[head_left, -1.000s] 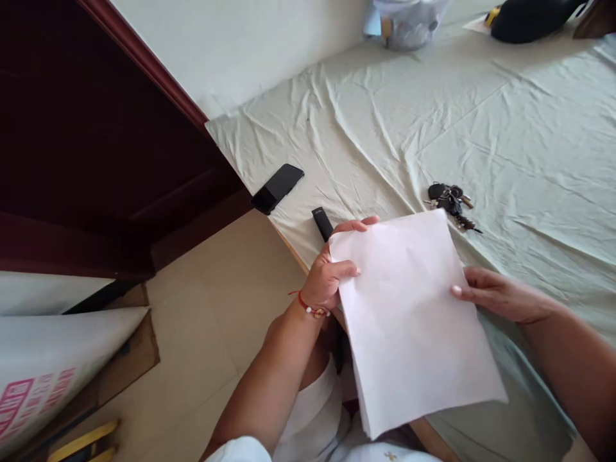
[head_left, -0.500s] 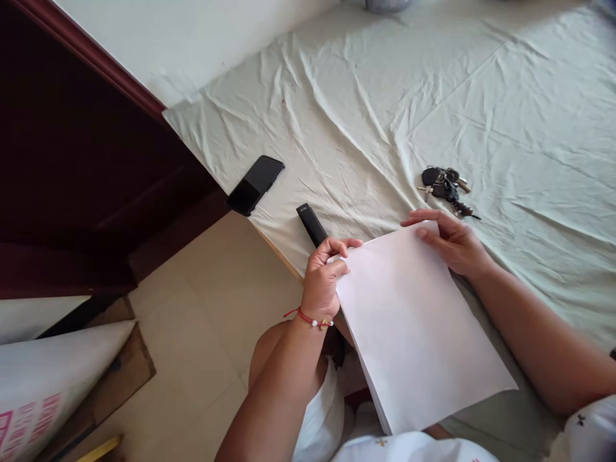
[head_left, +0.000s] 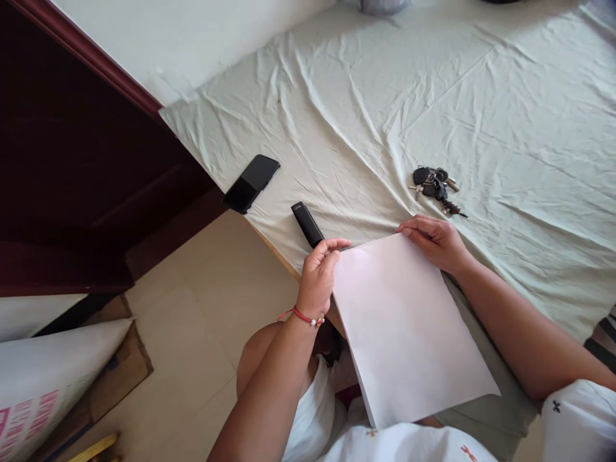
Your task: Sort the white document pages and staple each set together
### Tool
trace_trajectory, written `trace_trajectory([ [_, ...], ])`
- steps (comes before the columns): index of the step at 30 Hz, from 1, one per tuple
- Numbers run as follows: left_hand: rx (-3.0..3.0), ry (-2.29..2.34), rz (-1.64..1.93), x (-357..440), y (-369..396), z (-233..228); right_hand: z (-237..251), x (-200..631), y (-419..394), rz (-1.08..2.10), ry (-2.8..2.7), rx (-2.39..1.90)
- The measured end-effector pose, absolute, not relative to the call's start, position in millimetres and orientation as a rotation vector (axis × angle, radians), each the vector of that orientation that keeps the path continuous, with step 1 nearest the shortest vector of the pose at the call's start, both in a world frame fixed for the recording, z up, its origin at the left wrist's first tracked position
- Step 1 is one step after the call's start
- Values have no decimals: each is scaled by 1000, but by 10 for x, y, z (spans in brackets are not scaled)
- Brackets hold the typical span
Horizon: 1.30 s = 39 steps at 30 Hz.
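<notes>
Since a second ago our right hand [head_left: 436, 240] slid to the paper's [head_left: 404, 327] far corner; both hands, left hand [head_left: 317, 276] too, pinch it at the bed's [head_left: 505, 96] near edge, beside the keys [head_left: 436, 186].

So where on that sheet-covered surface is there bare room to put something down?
The wide wrinkled sheet beyond and right of the keys lies bare, as does the stretch between the phone and the keys. The near edge is crowded: remote, left hand, paper, right hand.
</notes>
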<state>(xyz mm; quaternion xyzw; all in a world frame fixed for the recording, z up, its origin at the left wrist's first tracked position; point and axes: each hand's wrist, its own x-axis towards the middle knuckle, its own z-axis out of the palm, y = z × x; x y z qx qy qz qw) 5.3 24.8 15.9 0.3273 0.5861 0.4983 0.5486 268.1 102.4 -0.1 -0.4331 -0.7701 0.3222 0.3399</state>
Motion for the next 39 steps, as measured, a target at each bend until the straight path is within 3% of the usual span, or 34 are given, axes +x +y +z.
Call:
trace_trajectory([
  [6, 1323, 1534, 900, -55, 203, 106, 5, 2665, 1011, 762, -2052, -1070],
  [12, 1408, 1623, 841, -101, 234, 135, 6, 2652, 964, 719, -2116, -1051],
  [23, 1311, 1534, 748, -268, 218, 179, 6, 2743, 1032, 1137, -1722, -1293],
  [34, 891, 1462, 843, -264, 191, 263, -12, 2711, 1036, 1186, -1501, -1260],
  [39, 749, 1507, 951, -233, 228, 273, 72, 2729, 995, 1374, -1448, -1253],
])
